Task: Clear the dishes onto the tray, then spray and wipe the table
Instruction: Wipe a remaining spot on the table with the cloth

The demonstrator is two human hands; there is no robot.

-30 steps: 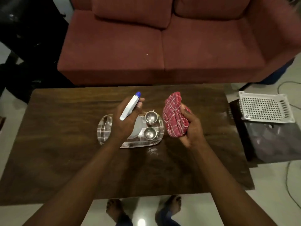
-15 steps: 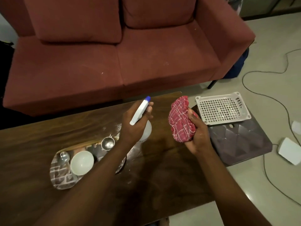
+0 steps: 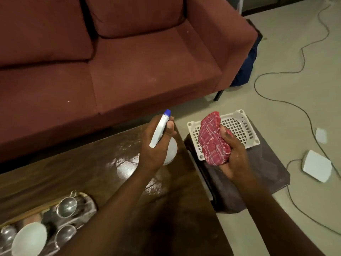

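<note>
My left hand (image 3: pixel 154 145) grips a white spray bottle (image 3: pixel 160 129) with a blue nozzle, held above the far right corner of the dark wooden table (image 3: pixel 177 209). My right hand (image 3: pixel 233 156) grips a bunched red checked cloth (image 3: pixel 212 141) just past the table's right edge. At the lower left, a steel tray (image 3: pixel 88 206) holds a white bowl (image 3: pixel 29 241) and small steel cups (image 3: pixel 66 206). A wet sheen (image 3: pixel 127 168) lies on the wood under the bottle.
A dark red sofa (image 3: pixel 129 71) runs along the table's far side. A white perforated basket (image 3: pixel 238 130) sits on a low dark stool (image 3: pixel 258 174) to the right. Cables (image 3: pixel 276 72) and a white adapter (image 3: pixel 317 168) lie on the floor.
The view has swung right and down; both hands have moved to the table's right end, still holding bottle and cloth. The tray of dishes now sits at the lower left.
</note>
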